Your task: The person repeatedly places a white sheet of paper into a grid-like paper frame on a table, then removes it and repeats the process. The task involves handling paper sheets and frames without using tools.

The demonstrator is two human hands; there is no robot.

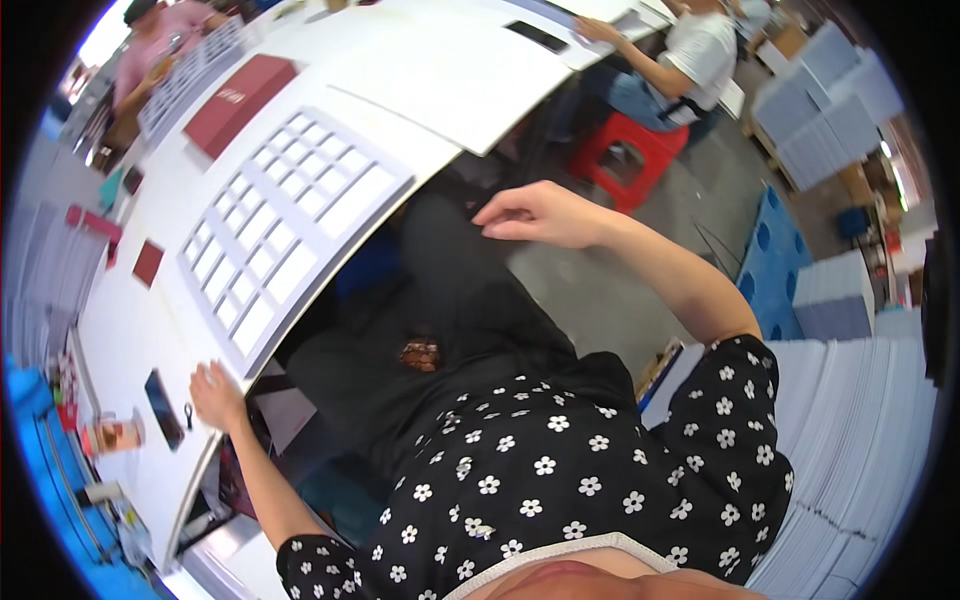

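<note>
A pale grey divided tray (290,228) with many rectangular compartments lies on the white table (400,70) in front of me. My left hand (215,395) rests at the table edge, beside the tray's near corner, with its fingers spread and nothing held. Out to the right, my right hand (540,213) hangs in the air past the table edge, near my knee. Its fingers are loosely bent, the thumb stands a little apart, and I see nothing in it.
A dark red box (240,103) stands behind the tray. A phone (164,408) and a cup (115,436) lie left. Co-workers sit across and at right, one on a red stool (630,160). Stacked grey sheets (850,450) rise behind my right side.
</note>
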